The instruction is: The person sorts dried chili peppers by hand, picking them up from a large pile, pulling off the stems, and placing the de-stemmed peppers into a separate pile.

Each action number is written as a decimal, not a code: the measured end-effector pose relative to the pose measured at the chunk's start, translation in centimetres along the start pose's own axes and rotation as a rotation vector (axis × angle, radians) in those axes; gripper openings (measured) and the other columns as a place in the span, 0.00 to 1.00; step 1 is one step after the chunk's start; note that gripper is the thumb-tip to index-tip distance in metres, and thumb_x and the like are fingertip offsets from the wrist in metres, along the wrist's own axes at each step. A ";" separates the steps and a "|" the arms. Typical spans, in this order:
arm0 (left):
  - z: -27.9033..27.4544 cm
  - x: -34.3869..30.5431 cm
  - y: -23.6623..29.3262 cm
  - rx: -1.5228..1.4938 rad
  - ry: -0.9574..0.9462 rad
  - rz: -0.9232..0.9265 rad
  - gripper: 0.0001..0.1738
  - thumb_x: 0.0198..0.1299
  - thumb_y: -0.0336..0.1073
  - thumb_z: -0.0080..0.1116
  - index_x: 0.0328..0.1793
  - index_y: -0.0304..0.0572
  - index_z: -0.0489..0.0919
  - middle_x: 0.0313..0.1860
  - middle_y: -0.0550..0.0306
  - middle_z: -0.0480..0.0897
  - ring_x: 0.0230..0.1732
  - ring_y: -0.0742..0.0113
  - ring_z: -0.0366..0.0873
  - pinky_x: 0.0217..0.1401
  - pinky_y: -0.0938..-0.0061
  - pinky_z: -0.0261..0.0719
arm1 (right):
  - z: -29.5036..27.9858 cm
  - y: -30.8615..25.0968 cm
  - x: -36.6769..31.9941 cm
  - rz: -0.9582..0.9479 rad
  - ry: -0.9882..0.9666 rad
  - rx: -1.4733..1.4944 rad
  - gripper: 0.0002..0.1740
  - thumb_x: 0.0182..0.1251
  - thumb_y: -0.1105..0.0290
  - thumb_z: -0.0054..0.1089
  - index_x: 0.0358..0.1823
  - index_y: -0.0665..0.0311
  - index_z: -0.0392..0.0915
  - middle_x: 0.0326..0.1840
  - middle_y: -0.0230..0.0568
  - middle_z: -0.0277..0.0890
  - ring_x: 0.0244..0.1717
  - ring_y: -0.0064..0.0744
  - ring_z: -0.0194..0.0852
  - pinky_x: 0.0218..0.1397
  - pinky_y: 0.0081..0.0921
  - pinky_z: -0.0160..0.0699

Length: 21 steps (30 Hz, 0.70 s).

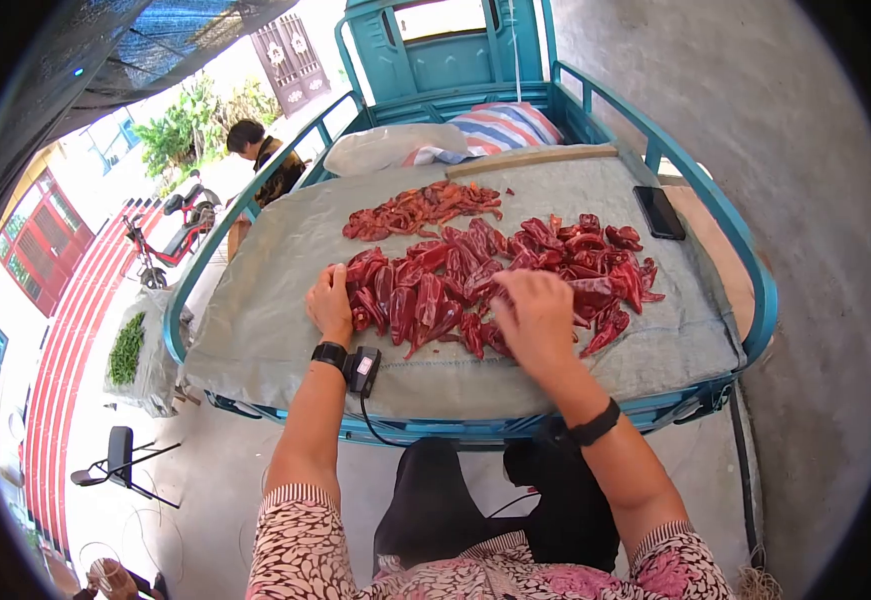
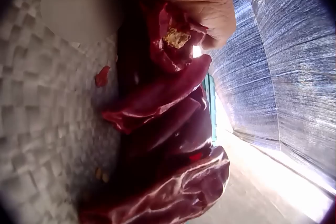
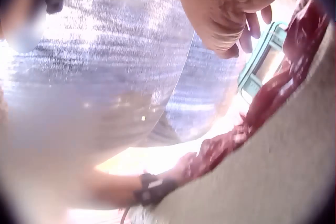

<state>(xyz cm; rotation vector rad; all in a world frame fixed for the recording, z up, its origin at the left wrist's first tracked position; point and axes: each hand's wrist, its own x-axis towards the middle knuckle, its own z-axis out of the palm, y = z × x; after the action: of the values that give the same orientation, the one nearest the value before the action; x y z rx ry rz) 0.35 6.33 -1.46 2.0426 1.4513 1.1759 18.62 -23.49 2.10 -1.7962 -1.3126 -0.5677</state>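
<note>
Dried red chillies (image 1: 495,270) lie in a broad heap on a grey woven sheet (image 1: 255,320), directly under and between both hands. The left hand (image 1: 330,300) sits at the heap's near-left edge. Its fingers (image 2: 210,8) are bent down over several chillies, and the left wrist view shows one stem end tucked beneath them. The right hand (image 1: 537,315) hangs back-up over the near middle of the heap. In the right wrist view its fingers (image 3: 247,29) are loosely curled, with nothing seen between them. A smaller heap (image 1: 420,208) lies beyond the left hand, well apart from it. A dark phone (image 1: 659,212) rests on the sheet beyond the right hand, to its right. A teal rail (image 1: 745,260) borders the sheet on that side.
</note>
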 end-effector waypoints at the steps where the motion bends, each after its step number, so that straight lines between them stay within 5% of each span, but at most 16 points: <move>1: -0.2 0.1 0.4 0.017 0.000 -0.005 0.26 0.71 0.61 0.51 0.59 0.55 0.86 0.54 0.48 0.88 0.64 0.45 0.76 0.71 0.55 0.68 | 0.5 -0.8 -1.2 -0.014 -0.007 -0.055 0.25 0.65 0.61 0.68 0.62 0.56 0.77 0.61 0.43 0.76 0.66 0.50 0.68 0.73 0.55 0.59; 5: 0.7 0.7 -0.8 0.046 0.000 0.017 0.27 0.71 0.62 0.50 0.59 0.55 0.86 0.54 0.49 0.88 0.64 0.45 0.76 0.70 0.55 0.68 | 0.9 -1.6 -3.1 -0.063 -0.087 -0.107 0.34 0.67 0.52 0.67 0.71 0.57 0.71 0.73 0.51 0.66 0.76 0.56 0.56 0.79 0.61 0.47; 12: 0.0 0.2 0.3 0.035 -0.022 0.009 0.27 0.71 0.62 0.50 0.60 0.57 0.86 0.57 0.50 0.87 0.64 0.46 0.77 0.71 0.57 0.68 | 1.1 -1.6 -3.2 -0.112 -0.111 -0.128 0.35 0.67 0.50 0.66 0.70 0.60 0.71 0.75 0.51 0.62 0.78 0.55 0.54 0.80 0.62 0.47; 21: 0.1 0.2 0.0 0.009 -0.039 0.003 0.26 0.71 0.63 0.51 0.59 0.59 0.87 0.59 0.53 0.86 0.68 0.48 0.75 0.74 0.57 0.64 | 1.1 -1.2 -3.1 -0.074 0.063 -0.086 0.28 0.67 0.60 0.66 0.64 0.66 0.72 0.64 0.49 0.73 0.68 0.51 0.66 0.75 0.52 0.57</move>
<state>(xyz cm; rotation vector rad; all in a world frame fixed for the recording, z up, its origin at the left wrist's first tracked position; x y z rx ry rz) 0.49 6.53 -1.45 2.0626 1.4390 1.1262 16.30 -24.17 -0.39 -1.7903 -1.3335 -0.7253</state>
